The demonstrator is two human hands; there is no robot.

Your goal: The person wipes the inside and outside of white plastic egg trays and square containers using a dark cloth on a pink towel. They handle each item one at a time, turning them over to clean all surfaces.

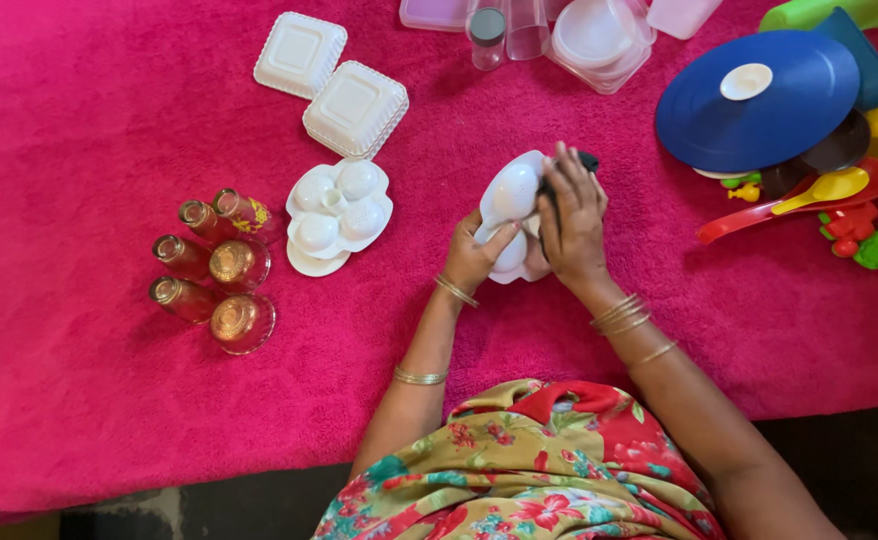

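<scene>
- left hand [474, 255] grips the near-left edge of a white plastic compartment tray [512, 195], thumb pressed on 1 of its domed cups, fingers curled beneath.
- right hand [571, 220] lies over the tray's right side, fingers closed around a small dark object [585, 159]; only its tip shows at the far edge, kind cannot be told.
- tray is tilted, held just above the pink cloth [109, 400], near the table's middle.
- left of the hands: a second white compartment tray [339, 210] with 4 domed cups, lying flat.
- farther left: 6 small amber glasses [214, 270] in a tight cluster, some on their sides.
- far left-centre: 2 white square lidded boxes [331, 82], touching at a corner.
- far edge: clear plastic containers [599, 35] and a tumbler.
- far right: large blue round lid [759, 100] with a white knob, over a yellow spoon [824, 188] and a red spoon [759, 215].
- right edge: small red and green toy pieces [864, 240].
</scene>
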